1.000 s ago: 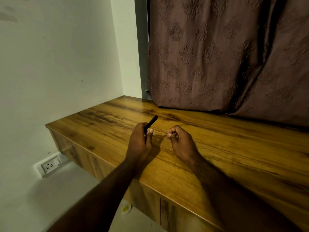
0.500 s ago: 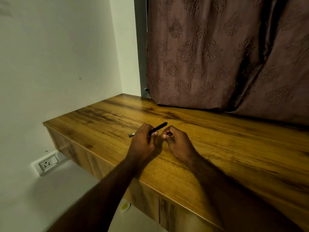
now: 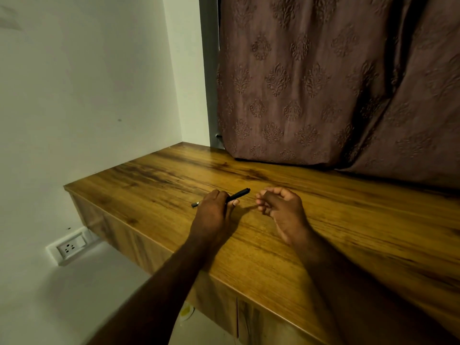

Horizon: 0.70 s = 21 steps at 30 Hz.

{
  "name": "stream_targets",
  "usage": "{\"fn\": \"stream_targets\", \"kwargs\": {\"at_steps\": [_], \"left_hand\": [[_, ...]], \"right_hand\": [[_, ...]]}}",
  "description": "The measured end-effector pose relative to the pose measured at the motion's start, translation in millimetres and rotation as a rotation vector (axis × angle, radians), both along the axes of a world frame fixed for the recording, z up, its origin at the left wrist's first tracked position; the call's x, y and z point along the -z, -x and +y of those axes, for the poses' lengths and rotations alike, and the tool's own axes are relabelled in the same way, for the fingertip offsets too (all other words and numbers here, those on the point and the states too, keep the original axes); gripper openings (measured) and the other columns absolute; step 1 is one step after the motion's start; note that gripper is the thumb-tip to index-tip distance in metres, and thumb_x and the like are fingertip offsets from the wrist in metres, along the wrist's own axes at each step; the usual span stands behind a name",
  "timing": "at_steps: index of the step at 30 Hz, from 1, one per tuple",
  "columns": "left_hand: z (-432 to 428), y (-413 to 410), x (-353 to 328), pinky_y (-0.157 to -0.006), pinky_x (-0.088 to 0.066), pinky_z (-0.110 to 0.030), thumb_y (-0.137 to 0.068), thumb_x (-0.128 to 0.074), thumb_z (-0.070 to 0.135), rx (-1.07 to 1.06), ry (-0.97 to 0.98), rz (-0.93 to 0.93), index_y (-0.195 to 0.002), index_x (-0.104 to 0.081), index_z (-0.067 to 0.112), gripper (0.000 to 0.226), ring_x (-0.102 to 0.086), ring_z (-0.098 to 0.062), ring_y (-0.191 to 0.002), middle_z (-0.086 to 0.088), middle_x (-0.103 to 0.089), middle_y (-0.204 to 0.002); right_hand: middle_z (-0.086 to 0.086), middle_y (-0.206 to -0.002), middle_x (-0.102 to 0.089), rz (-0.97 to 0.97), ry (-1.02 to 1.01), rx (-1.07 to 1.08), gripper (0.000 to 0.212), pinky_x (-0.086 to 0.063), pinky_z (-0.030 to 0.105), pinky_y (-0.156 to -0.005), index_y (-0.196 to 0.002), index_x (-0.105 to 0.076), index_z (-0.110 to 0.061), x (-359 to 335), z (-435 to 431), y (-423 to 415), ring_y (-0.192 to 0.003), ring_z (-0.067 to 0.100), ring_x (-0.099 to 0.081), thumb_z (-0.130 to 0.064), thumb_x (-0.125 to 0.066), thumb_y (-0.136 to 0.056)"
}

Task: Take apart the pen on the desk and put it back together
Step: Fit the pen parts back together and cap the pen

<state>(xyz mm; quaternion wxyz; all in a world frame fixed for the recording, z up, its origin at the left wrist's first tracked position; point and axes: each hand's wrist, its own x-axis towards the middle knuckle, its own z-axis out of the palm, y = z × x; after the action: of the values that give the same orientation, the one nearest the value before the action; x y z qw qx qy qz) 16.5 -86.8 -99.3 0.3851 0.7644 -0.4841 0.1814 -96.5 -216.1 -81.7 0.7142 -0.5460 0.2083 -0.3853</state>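
Observation:
A slim black pen (image 3: 239, 194) lies nearly level just above the wooden desk (image 3: 361, 235), its tip pointing left and its blunt end pointing right. My left hand (image 3: 211, 216) grips the pen around its middle, so that part of the barrel is hidden. My right hand (image 3: 283, 210) hovers a short way to the right of the pen's blunt end, apart from it. Its fingers are loosely curled, and I see nothing between them.
A patterned brown curtain (image 3: 323, 90) hangs down onto the back of the desk. A pale wall runs along the left, with a socket (image 3: 69, 247) low on it below the desk's left end. Cabinet fronts sit under the desk's front edge.
The pen swung from pointing up and away to lying almost level. My right hand, which pinched a thin part at the pen's end, has let go and drawn back to the right.

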Motion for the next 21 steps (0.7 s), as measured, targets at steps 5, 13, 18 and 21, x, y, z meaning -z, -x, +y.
{"fn": "stream_targets", "kwargs": {"at_steps": [5,13,18,21], "left_hand": [[-2,0,1,-0.065,-0.043,-0.037,-0.088,-0.025,0.055,-0.051,-0.071,-0.041,-0.090,-0.061,0.007,0.061,-0.052,-0.028,-0.079,-0.012,-0.057,-0.087],[-3,-3,3,-0.062,-0.038,-0.033,-0.088,-0.028,0.054,-0.088,-0.101,-0.099,-0.090,-0.063,0.007,0.058,-0.054,-0.028,-0.076,-0.012,-0.058,-0.085],[-3,-3,4,-0.060,-0.031,-0.030,-0.089,-0.029,0.053,-0.096,-0.103,-0.116,-0.088,-0.062,0.008,0.056,-0.053,-0.028,-0.073,-0.011,-0.057,-0.083],[-3,-3,4,-0.060,-0.028,-0.029,-0.091,-0.032,0.051,-0.103,-0.103,-0.137,-0.087,-0.061,0.008,0.052,-0.053,-0.028,-0.071,-0.011,-0.057,-0.082]], "right_hand": [[0.015,-0.083,-0.072,-0.180,-0.190,-0.074,0.002,-0.057,0.026,-0.063,-0.091,-0.063,-0.003,-4,-3,6,-0.076,0.021,-0.071,-0.004,-0.061,-0.090],[0.020,-0.090,-0.072,-0.144,-0.122,-0.129,0.006,-0.057,0.027,-0.065,-0.093,-0.063,-0.002,-4,4,3,-0.079,0.024,-0.071,-0.003,-0.063,-0.088],[0.019,-0.089,-0.073,-0.136,-0.106,-0.124,0.004,-0.057,0.027,-0.064,-0.091,-0.063,-0.002,-4,5,3,-0.077,0.023,-0.071,-0.003,-0.063,-0.087],[0.019,-0.089,-0.073,-0.139,-0.108,-0.126,0.004,-0.058,0.027,-0.064,-0.091,-0.064,-0.002,-4,5,2,-0.077,0.023,-0.071,-0.003,-0.063,-0.087]]}}
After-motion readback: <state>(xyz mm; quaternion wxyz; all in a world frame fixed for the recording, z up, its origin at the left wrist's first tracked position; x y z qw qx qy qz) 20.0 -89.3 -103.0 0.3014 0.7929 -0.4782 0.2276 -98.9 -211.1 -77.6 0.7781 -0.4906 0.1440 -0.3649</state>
